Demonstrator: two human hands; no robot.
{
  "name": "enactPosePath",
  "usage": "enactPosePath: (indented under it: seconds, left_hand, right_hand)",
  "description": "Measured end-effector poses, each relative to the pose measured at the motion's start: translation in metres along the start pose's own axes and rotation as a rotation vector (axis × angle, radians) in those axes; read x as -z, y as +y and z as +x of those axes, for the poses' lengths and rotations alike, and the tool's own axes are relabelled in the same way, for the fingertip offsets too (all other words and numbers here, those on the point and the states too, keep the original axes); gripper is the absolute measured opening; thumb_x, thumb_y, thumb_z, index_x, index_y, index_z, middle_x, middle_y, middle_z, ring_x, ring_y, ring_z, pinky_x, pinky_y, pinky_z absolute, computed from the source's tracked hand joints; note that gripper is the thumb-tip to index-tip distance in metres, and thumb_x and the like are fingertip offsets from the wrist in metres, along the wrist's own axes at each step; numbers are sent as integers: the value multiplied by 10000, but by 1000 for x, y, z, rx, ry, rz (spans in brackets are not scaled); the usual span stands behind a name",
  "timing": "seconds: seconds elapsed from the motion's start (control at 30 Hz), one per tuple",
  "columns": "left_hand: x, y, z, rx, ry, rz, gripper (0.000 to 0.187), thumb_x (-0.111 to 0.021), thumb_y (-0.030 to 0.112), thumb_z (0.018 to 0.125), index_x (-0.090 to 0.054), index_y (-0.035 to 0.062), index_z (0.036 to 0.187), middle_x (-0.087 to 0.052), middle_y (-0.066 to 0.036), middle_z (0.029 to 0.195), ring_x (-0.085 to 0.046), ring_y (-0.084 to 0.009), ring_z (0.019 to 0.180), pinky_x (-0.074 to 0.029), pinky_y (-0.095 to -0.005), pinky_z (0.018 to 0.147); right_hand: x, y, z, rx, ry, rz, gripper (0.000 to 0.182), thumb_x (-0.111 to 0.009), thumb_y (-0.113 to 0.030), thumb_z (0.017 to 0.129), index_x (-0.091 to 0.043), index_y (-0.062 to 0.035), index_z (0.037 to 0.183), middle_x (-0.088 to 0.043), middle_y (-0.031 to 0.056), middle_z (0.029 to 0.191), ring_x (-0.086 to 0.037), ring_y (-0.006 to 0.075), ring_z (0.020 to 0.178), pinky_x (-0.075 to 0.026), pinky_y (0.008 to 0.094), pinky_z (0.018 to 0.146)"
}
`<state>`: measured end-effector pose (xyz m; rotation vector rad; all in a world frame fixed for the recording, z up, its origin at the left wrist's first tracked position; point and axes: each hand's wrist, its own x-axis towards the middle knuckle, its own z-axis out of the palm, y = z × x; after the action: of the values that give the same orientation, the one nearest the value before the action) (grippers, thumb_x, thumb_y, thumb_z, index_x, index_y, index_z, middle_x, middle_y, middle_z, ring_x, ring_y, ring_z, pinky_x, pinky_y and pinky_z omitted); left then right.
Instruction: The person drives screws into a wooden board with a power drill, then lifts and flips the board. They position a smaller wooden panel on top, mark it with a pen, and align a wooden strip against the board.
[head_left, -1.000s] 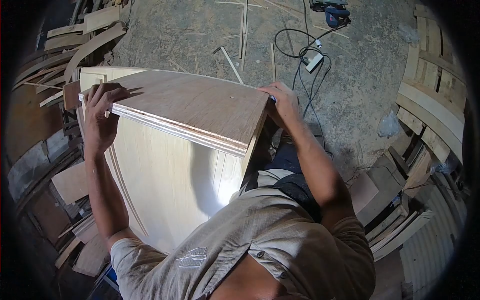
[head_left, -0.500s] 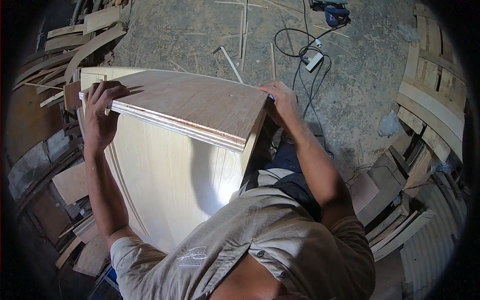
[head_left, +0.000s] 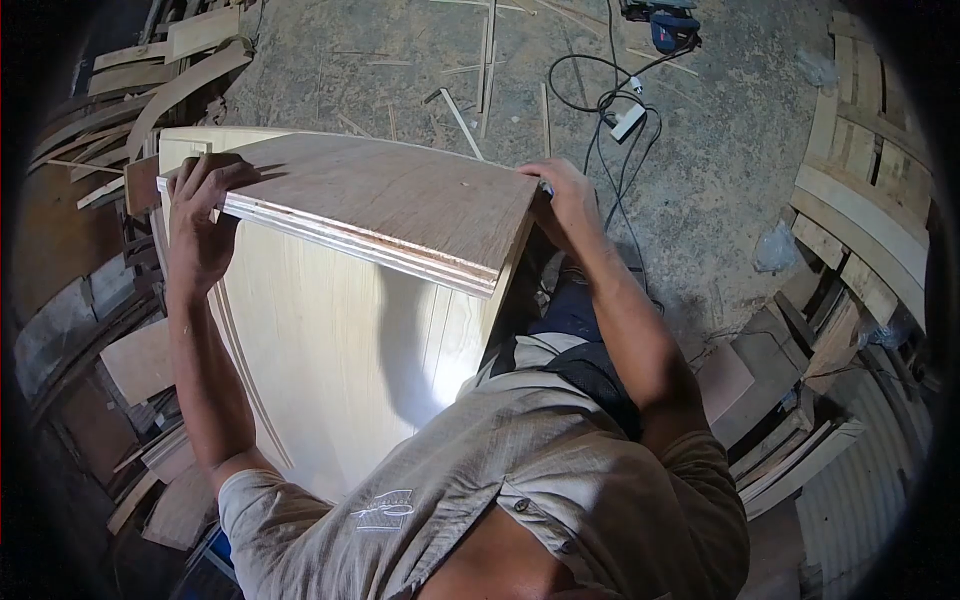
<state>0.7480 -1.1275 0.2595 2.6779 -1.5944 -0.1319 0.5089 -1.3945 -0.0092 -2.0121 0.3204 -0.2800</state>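
A brown plywood board (head_left: 390, 195) with a layered pale front edge lies on top of a pale wooden panel piece (head_left: 310, 310) in front of my body. My left hand (head_left: 205, 205) grips the board's left front corner, fingers bent over its top face and thumb below. At the board's right end, my right hand (head_left: 565, 200) is closed round the corner, with its fingertips on the top edge. The undersides of both grips are partly hidden.
A power strip (head_left: 628, 122) with black cable lies on the floor (head_left: 720, 180) beyond the right hand. A blue tool (head_left: 672, 32) sits at the top. Wood strips (head_left: 462, 122) are scattered ahead. Curved offcuts (head_left: 185, 95) are piled left, more timber (head_left: 865, 220) right.
The board's right front corner has shifted slightly right and up, and my right hand has moved a little with it. My left hand stays nearly in place.
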Motion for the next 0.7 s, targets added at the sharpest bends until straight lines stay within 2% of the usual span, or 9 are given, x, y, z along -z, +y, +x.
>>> enactPosePath:
  seconds: [0.07, 0.13, 0.3, 0.33, 0.4, 0.43, 0.6, 0.67, 0.7]
  left_hand:
    - [-1, -2, -2, -40, 26, 89, 388, -636, -53, 644, -645, 48, 1019, -639, -97, 1059, -559, -307, 1028, -393, -394, 932]
    - [0, -1, -7, 21, 18, 44, 306, -658, -4, 757, -667, 98, 1046, -649, -67, 1115, -518, -326, 1194, -313, -456, 1073]
    - [-13, -28, -8, -63, 31, -9, 360, -683, -8, 757, -652, 55, 1109, -634, -103, 1172, -564, -295, 1166, -398, -385, 1017]
    - [-15, -31, -7, -72, 48, -91, 362, -691, 1, 758, -650, 59, 1113, -635, -102, 1167, -564, -291, 1166, -412, -368, 1001]
    - [-20, -35, -9, -77, 172, -21, 338, -721, 50, 764, -657, 60, 1095, -643, -80, 1125, -582, -276, 1099, -438, -371, 940]
    - [5, 2, 5, -3, -20, 7, 222, -728, 118, 779, -650, 90, 985, -642, -66, 1026, -567, -250, 1041, -418, -405, 881]
    - [-1, 1, 1, -39, 113, -112, 253, -736, 148, 770, -639, 94, 997, -636, -48, 1015, -567, -269, 1015, -418, -405, 869]
    - [-1, 6, 2, -14, 129, -58, 287, -734, 149, 773, -632, 95, 1035, -628, -54, 1039, -561, -272, 1024, -415, -420, 872]
    - [-3, 5, 0, -103, 159, 9, 306, -725, 154, 782, -620, 95, 1063, -620, -61, 1036, -552, -278, 1032, -411, -427, 872]
  right_hand:
    - [6, -10, -3, -5, 40, 10, 264, -672, -59, 755, -669, -74, 1018, -643, 150, 978, -634, 348, 943, -499, 387, 799]
    - [8, -17, -7, -14, 57, 26, 186, -648, -110, 815, -666, -73, 997, -630, 159, 962, -629, 354, 934, -494, 402, 782]
    - [4, -7, -21, -319, 97, 60, 397, -737, -354, 798, -666, -78, 1074, -668, 160, 1007, -635, 331, 926, -489, 370, 792]
    - [2, -1, -24, -234, 107, 56, 494, -729, -433, 804, -660, -55, 1114, -682, 158, 1013, -650, 274, 919, -489, 351, 806]
    - [-3, -4, -30, -460, 100, 289, 521, -717, -436, 812, -654, -11, 1108, -689, 162, 1009, -651, 227, 932, -490, 337, 822]
    - [-6, -2, -29, -464, 106, 244, 528, -701, -421, 823, -644, 21, 1105, -690, 168, 997, -648, 205, 944, -490, 330, 836]
    - [2, 0, -42, -340, 142, 71, 431, -629, -360, 879, -640, 24, 1074, -669, 162, 904, -653, 235, 841, -496, 342, 774]
    - [8, 0, -56, -382, 86, 425, 360, -589, -293, 934, -624, 27, 1093, -642, 63, 916, -587, 143, 636, -438, 256, 535]
    - [19, -53, -50, -623, 7, 395, 368, -451, -287, 991, -649, 21, 1027, -651, 60, 845, -608, 161, 651, -456, 270, 552]
